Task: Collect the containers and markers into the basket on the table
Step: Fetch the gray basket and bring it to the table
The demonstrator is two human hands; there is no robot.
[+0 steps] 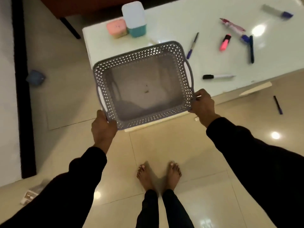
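A grey perforated basket (181,53) with nothing in it hangs over the near left corner of the white table (181,17). My left hand (102,127) grips its near left corner and my right hand (203,104) grips its near right corner. At the table's far left stand a pink container (116,28) and a taller white container with a teal base (134,18). Scattered to the right lie a blue pen (192,46), a pink highlighter (225,42), a black-capped marker (218,76), a dark blue marker (251,49), a pink pen (232,24) and a blue-capped marker (277,11).
A dark pen (278,105) lies on the tiled floor to the right of the table. A blue object (35,78) sits on the floor at the left beside a dark strip. My bare feet (158,175) stand just short of the table's near edge.
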